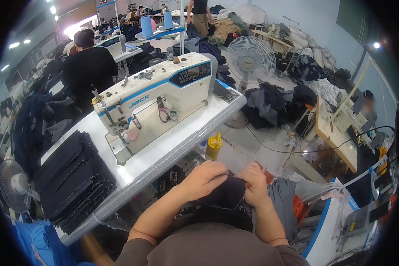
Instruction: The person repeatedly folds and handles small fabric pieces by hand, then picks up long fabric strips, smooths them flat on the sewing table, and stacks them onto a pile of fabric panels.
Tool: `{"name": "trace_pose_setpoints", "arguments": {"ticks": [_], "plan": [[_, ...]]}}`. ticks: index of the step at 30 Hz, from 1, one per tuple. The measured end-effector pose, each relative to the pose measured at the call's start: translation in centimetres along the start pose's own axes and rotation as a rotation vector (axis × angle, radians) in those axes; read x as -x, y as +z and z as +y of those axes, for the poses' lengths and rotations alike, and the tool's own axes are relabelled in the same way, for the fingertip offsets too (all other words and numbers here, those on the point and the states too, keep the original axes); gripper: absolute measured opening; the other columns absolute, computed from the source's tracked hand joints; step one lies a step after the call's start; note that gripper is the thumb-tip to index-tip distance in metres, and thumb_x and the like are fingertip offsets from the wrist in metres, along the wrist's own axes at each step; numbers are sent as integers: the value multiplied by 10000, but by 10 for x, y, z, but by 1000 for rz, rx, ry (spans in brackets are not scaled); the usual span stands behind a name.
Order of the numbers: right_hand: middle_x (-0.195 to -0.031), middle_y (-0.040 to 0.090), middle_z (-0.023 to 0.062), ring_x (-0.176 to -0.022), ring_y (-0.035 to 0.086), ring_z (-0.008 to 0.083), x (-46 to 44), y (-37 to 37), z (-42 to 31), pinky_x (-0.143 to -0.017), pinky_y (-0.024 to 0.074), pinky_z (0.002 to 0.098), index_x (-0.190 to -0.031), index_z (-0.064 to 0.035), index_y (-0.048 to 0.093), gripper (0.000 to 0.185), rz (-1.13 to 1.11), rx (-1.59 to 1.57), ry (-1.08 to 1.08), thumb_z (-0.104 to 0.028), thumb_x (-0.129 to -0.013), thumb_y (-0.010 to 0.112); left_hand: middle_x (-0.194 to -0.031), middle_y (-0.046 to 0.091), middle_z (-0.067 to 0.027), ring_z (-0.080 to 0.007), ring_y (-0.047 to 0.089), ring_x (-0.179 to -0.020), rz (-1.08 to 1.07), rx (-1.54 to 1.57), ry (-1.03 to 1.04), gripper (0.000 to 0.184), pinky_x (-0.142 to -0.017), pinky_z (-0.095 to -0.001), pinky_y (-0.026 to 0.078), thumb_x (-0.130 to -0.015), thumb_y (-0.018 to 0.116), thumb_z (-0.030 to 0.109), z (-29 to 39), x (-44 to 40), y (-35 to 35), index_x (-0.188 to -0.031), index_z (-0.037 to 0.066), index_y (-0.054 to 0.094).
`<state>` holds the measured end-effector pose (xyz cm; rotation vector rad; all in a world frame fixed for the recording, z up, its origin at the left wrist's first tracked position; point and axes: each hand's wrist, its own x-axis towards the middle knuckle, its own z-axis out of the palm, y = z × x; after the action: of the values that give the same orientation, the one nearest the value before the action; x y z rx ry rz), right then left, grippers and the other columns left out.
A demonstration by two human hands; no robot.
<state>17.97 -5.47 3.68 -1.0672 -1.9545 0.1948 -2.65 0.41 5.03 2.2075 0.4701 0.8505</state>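
Observation:
My left hand and my right hand are raised over my lap, each pinching the upper edge of a dark navy piece of fabric. The piece hangs between them, its lower edge curved. Ahead of my hands stands a white sewing machine with a blue stripe, set on a white table. To the left of the machine lies a thick stack of dark denim pieces with frayed edges. Neither hand touches the machine or the stack.
A yellow bottle stands just beyond my hands, below the table edge. Grey fabric hangs by my right side. A standing fan is behind the table, another fan at far left. A person in black sits ahead.

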Motion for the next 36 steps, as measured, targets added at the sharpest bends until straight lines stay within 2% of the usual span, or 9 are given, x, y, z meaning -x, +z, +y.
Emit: {"name": "trace_pose_setpoints", "arguments": {"ticks": [4,6,9,13,16,18,20,28,36], "plan": [[-822,631,115,-785,598,264,11,3,5,-842,419,351,-938,-20,660,249,-90,-341,264,-53,-698,607,-784,508,-115,-316,510,-787,76,-84,96,77,-732,-382,392,-855,558,102,-2,1,1,-845,42,511],[-924,645,125,-887,609,252,12,1,4,-911,416,338,-1057,1,628,329,24,-985,654,-54,-736,579,-784,505,-120,-318,510,-787,133,-162,47,70,-732,-384,391,-844,567,86,-1,3,-2,-853,44,510],[-1022,626,129,-1014,576,208,-2,-5,-8,-888,407,310,-1070,38,597,339,22,-766,457,-34,-744,535,-786,506,-124,-322,511,-785,157,-229,102,75,-732,-384,393,-839,573,81,-1,2,2,-859,46,509],[-847,636,98,-821,613,217,-5,-3,-20,-841,432,350,-935,2,652,199,-102,-113,307,-111,-772,663,-806,516,-121,-324,502,-789,139,-229,123,77,-737,-377,400,-838,558,86,0,-2,4,-873,21,536],[-805,623,94,-774,605,191,-4,1,-21,-755,437,298,-856,10,646,111,-43,-284,349,-60,-774,675,-845,540,-116,-289,527,-823,65,-110,1,128,-771,-357,412,-823,575,86,0,4,-2,-921,7,550],[-814,621,92,-782,602,174,-1,3,-20,-740,438,276,-863,12,642,96,-37,-394,406,-40,-785,665,-854,545,-124,-281,550,-827,35,312,-87,177,-761,-354,433,-809,601,92,-3,7,-5,-948,9,529],[-828,610,81,-793,588,144,3,7,-16,-718,434,253,-880,18,637,91,26,-627,499,-28,-802,649,-872,551,-126,-266,554,-839,36,297,-70,197,-769,-344,438,-807,607,104,-6,10,-3,-963,9,534],[-825,603,67,-791,567,123,9,12,-10,-722,428,245,-883,22,634,102,-4,-664,523,-39,-802,645,-831,562,-124,-260,558,-815,73,150,-13,187,-749,-331,439,-810,627,132,-5,5,4,-931,5,561],[-817,593,34,-796,560,95,7,7,-6,-716,427,224,-878,25,634,87,-41,-919,660,-48,-833,643,-815,555,-34,-124,528,-792,-25,721,-356,119,-725,-276,427,-823,630,101,-23,4,9,-898,26,577]]}}
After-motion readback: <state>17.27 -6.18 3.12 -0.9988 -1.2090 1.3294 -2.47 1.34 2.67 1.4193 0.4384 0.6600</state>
